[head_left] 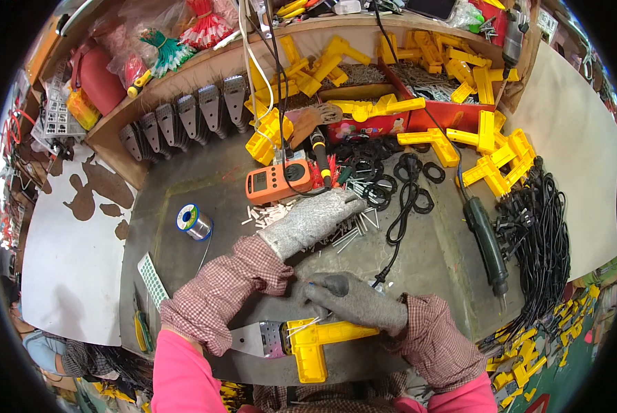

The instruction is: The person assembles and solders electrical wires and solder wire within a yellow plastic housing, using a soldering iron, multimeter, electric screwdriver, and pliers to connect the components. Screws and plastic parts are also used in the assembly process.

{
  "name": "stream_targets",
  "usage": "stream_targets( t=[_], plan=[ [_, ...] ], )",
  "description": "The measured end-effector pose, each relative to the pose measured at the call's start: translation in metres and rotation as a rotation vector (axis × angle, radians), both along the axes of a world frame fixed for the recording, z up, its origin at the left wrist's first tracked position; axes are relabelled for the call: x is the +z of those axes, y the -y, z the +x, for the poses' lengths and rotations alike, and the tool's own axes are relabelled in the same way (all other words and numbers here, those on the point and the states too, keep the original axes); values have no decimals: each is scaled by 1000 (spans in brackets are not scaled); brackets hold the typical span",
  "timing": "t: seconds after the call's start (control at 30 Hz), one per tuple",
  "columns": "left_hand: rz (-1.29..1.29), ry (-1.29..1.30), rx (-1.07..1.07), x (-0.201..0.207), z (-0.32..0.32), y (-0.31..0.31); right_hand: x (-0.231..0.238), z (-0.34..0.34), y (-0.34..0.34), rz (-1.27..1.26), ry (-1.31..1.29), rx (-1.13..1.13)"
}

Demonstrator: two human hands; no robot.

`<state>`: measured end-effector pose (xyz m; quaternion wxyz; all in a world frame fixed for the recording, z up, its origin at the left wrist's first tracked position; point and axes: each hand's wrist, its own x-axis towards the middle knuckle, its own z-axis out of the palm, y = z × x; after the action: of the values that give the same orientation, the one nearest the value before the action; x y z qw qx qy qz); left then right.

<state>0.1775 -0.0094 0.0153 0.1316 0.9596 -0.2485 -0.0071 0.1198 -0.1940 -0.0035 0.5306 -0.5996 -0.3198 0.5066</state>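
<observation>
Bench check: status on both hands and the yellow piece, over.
Left hand gloved, over thin pale rods. Right hand gloved, beside yellow piece, grip unclear. Yellow piece meets grey metal plate. Black cable end close to right hand.

The gloves (312,220) look like rough knitted cloth, the sleeve covers (215,289) woven cloth, the handle (310,359) smooth, slightly glossy plastic, the blade (253,340) smooth metal, the tabletop (429,272) matt and scuffed, the shelf (363,29) wood, and the spooled wire (200,226) shiny metal.
</observation>
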Motion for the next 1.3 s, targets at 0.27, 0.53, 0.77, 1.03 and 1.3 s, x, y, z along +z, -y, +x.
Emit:
stream_targets(
  t=[0.27, 0.53, 0.77, 1.03, 1.3],
  plan=[
    [163, 150, -90, -4, 7, -5, -2, 2, -1, 18, 8, 66],
    [350, 270, -214, -5, 15, -12, 4, 8, -3, 65, 16, -62],
    [352, 310, -262, -13, 13, -14, 0, 7, -3, 62, -51, -35],
    [-115, -37, 53, -1, 1, -14, -8, 14, -2, 93, -112, -131],
    [102, 172, -52, -17, 13, -14, 0, 13, -3, 61, -60, -96]
  ],
)
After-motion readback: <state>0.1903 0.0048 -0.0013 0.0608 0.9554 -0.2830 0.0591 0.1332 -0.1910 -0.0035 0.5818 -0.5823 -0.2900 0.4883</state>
